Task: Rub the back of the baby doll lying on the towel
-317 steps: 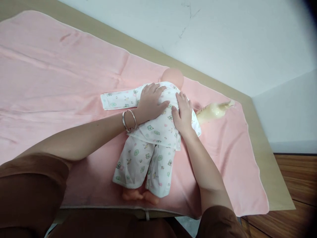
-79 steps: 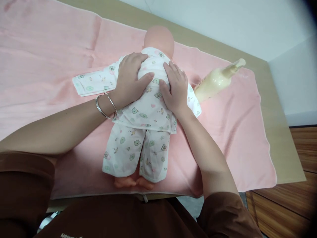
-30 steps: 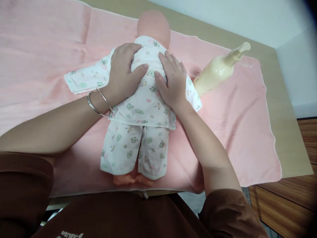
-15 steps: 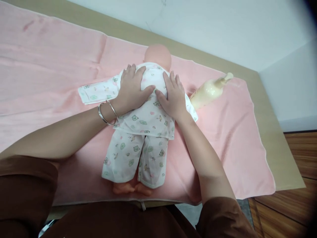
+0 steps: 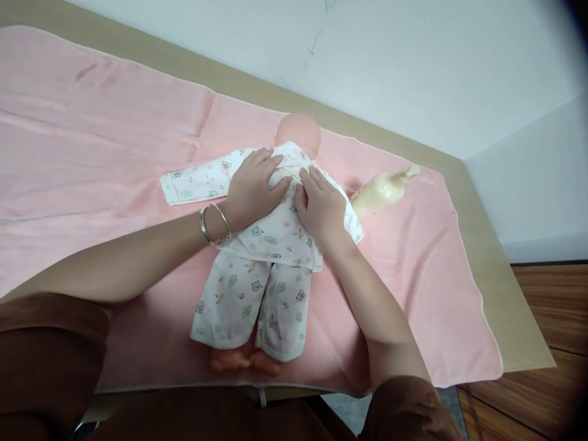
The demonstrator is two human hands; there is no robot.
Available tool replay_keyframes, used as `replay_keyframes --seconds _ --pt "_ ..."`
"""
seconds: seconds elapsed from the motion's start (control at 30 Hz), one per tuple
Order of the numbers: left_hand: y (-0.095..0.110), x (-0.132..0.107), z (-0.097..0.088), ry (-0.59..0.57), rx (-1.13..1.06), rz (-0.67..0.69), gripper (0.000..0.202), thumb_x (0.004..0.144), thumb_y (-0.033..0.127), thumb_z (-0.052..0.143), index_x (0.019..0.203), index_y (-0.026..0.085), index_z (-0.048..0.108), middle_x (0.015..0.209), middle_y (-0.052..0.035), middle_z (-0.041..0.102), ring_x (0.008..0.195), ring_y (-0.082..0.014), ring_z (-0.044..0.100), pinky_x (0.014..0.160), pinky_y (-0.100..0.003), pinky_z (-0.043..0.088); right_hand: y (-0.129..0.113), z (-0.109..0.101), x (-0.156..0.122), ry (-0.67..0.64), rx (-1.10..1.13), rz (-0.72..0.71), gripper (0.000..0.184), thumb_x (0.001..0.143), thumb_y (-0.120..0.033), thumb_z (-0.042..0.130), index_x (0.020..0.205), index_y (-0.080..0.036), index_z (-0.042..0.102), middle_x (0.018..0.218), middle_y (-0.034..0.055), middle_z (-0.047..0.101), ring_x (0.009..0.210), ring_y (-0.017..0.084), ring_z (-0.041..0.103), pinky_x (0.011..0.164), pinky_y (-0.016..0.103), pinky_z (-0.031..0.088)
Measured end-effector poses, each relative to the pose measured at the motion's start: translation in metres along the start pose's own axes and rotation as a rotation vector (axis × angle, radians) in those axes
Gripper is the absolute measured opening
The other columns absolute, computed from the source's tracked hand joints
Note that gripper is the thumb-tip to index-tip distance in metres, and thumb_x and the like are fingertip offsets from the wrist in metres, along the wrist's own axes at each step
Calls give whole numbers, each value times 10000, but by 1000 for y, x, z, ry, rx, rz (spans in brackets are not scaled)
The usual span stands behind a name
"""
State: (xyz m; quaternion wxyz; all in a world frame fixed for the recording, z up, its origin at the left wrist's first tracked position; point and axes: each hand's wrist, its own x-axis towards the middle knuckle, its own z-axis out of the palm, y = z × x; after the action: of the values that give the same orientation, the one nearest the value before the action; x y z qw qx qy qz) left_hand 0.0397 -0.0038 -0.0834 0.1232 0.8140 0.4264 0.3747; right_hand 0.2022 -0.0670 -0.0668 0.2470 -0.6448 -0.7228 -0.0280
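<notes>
A baby doll lies face down on a pink towel, dressed in a white printed top and trousers. My left hand, with bangles on the wrist, lies flat on the left side of the doll's back, fingers spread. My right hand rests flat on the right side of its back, thumbs nearly meeting. One empty sleeve stretches out to the left. The doll's bare right arm sticks out to the right. Its bare feet point toward me.
The towel covers a beige table set against a white wall. The table's near edge runs just below the doll's feet. A wooden floor shows at the right.
Both hands have slid a little along the doll's back, fingers now gathered closer near its neck. The view has tilted upward and away from the doll.
</notes>
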Motion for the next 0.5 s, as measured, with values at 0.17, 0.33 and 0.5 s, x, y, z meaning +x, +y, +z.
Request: replay_keyframes --seconds 0.17,0.33,0.5 --pt "3 -3 0 44 31 -2 413 945 426 532 1311 255 618 1379 -81 634 1383 -336 517 1174 -537 413 -2 3 -2 32 -16 54 490 1017 -326 369 1439 -142 538 1518 155 573 1475 304 480 1227 569 386" --pt "-9 7 5 -25 29 44 531 933 437 533 1376 149 575 1357 -153 618 1338 -345 522 1183 -517 380 13 1 5 -120 24 17 580 1028 -338 340 1560 -108 347 1666 180 349 1590 302 253 1286 610 209" --pt "-7 6 2 10 38 67 504 942 428 510 1310 106 631 1318 -180 644 1293 -341 561 1147 -494 408 10 -3 6 -127 -35 -78 534 1030 -247 298 1532 -122 427 1647 160 394 1573 295 304 1287 576 247"
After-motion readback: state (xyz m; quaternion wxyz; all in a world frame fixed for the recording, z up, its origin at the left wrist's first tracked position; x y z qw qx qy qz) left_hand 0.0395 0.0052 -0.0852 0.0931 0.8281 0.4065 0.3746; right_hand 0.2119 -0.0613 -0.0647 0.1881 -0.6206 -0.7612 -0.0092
